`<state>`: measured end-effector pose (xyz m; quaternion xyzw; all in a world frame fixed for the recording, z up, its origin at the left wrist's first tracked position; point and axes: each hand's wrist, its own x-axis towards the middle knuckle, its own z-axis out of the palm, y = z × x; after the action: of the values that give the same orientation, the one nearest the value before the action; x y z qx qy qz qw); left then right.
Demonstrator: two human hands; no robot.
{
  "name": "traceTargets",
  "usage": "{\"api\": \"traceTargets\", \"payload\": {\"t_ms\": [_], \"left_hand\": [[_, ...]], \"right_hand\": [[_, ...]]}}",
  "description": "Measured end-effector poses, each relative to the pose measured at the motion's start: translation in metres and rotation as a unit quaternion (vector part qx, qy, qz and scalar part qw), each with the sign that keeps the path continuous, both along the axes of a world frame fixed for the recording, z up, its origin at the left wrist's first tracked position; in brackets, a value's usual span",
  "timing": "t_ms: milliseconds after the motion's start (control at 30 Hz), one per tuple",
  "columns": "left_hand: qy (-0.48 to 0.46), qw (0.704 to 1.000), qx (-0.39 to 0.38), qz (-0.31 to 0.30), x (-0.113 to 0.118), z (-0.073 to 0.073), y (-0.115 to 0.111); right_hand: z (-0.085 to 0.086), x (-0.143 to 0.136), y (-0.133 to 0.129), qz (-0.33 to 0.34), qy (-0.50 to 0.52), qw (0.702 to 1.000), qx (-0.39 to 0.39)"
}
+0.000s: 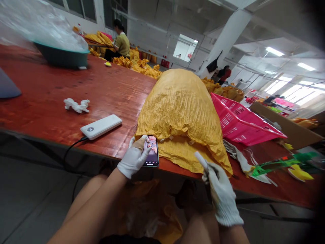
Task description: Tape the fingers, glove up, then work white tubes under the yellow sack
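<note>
The largest item is the red table [56, 84], which extends from beneath the left fingers to the far left and right. The yellow sack [180, 101] stands upright on it, beyond and between the fingers of both hands; it bulges, its surface is finely creased, and its contents are hidden. The pink basket [250, 128], slotted along its walls, is beyond and to the right of the right fingers; its contents cannot be made out. The teal basin [62, 57], well beyond and left of the left fingers, bears a heap of clear plastic [48, 23].

The left hand [132, 159] wears a white glove. Its thumb and forefinger are parted at the left side of the phone [153, 154]; whether the hidden fingers grip it cannot be told. The right hand [222, 195] wears a knitted white glove with dark stains; its fingers are curled, pinching the white stick [201, 160].

The phone is at the left fingertips, at the near table edge, just beside the sack's crumpled lower edge. Its lit screen shows a pinkish picture with small icons; any writing is too small to read. The white power bank [101, 126], left of the left fingers, has a round dark display, unreadable, and a black cable [68, 152]. The white stick is plain, blunt-ended, and projects past the right fingertips toward the sack.
</note>
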<state>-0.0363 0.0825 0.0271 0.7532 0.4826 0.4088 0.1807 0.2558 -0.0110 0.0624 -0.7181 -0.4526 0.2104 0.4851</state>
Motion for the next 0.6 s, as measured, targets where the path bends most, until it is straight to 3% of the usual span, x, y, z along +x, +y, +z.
{"api": "traceTargets", "payload": {"t_ms": [100, 167, 233, 367, 433, 500, 600], "left_hand": [[-0.038, 0.999, 0.006, -0.016, -0.001, 0.000, -0.008], [-0.061, 0.996, 0.001, -0.064, -0.001, 0.004, -0.021], [-0.060, 0.988, -0.012, -0.145, 0.001, 0.010, -0.039], [-0.052, 0.949, -0.074, -0.302, 0.019, 0.019, -0.075], [-0.102, 0.905, -0.209, -0.357, 0.034, 0.014, -0.090], [-0.123, 0.816, -0.385, -0.414, 0.051, -0.001, -0.105], [-0.100, 0.704, -0.553, -0.435, 0.079, -0.029, -0.127]], "right_hand": [[-0.007, -0.019, -0.044, 0.029, 0.164, 0.986, -0.017], [-0.009, -0.030, -0.064, 0.043, 0.184, 0.980, -0.069], [-0.006, -0.038, -0.076, 0.068, 0.144, 0.982, -0.101], [0.007, -0.046, -0.082, 0.176, -0.023, 0.981, -0.076], [0.013, -0.049, -0.080, 0.235, -0.095, 0.965, -0.065], [0.015, -0.053, -0.078, 0.261, -0.142, 0.953, -0.056], [0.011, -0.061, -0.077, 0.264, -0.108, 0.957, -0.056]]}}
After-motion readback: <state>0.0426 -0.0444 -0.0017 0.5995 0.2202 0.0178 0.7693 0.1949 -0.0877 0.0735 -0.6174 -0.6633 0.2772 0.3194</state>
